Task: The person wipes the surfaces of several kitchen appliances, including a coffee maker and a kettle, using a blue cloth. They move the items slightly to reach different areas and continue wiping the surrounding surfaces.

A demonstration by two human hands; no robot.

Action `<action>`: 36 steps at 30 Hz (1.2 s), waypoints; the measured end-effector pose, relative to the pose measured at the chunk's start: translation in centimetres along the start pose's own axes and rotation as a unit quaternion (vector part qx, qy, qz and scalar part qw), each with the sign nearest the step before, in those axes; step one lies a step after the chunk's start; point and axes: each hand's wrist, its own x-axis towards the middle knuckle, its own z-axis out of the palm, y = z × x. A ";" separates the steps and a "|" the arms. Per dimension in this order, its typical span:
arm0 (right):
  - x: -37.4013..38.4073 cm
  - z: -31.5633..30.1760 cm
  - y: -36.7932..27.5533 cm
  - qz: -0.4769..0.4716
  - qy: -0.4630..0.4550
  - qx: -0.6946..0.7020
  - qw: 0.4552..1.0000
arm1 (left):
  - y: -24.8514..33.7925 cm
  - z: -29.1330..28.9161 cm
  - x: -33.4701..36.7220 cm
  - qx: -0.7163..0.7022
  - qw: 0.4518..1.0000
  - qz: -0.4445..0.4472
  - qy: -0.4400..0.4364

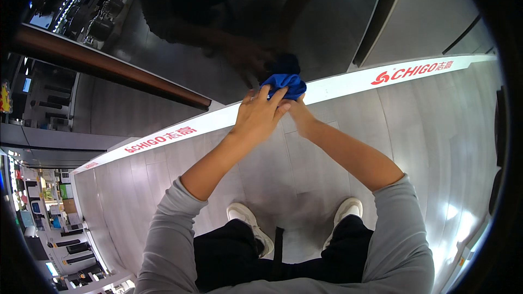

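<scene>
A crumpled blue cloth (pixel 285 83) is bunched up at the lower edge of a glossy black panel (pixel 218 16). My left hand (pixel 259 113) grips it from the left, fingers bent over its near side. From the right, my right hand (pixel 299 111) holds the same cloth; its fingers are mostly hidden by the cloth and the left hand. The panel mirrors my arms and the cloth darkly. Just under both hands runs a white strip (pixel 340 85) with red lettering.
A long brown bar-like handle (pixel 109 67) lies left of the panel. To the right, a dark vertical recess borders a grey panel (pixel 430 16). My white shoes (pixel 250 226) stand on the grey plank floor (pixel 305 169). Shelves with goods (pixel 60 212) are at far left.
</scene>
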 end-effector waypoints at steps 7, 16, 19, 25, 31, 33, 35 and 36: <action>4.5 6.1 5.8 0.024 -0.177 0.086 0.980 | -3.2 -1.0 -2.8 0.071 0.994 -0.046 0.072; 1.4 12.9 2.8 0.035 -0.284 0.210 0.935 | -4.0 -5.7 -4.2 0.113 0.976 -0.168 0.074; -1.1 12.7 -0.6 0.023 -0.266 0.198 0.943 | -2.9 -7.9 -4.3 0.109 0.976 -0.145 0.119; -5.3 11.1 -7.4 -0.156 -0.248 0.071 0.953 | 0.6 -13.4 -4.6 0.072 0.979 -0.073 0.177; -11.1 10.0 -13.7 -0.301 -0.157 -0.011 0.941 | 3.8 -16.0 -4.1 -0.086 0.957 -0.057 0.269; -12.7 9.8 -15.0 -0.353 -0.142 -0.052 0.923 | 4.0 -15.7 -3.7 -0.116 0.941 -0.022 0.318; -14.0 9.8 -15.8 -0.395 -0.126 -0.062 0.908 | 4.6 -16.1 -3.5 -0.151 0.927 0.010 0.345; -14.5 9.7 -16.0 -0.422 -0.122 -0.067 0.896 | 5.1 -16.2 -3.4 -0.201 0.915 0.016 0.350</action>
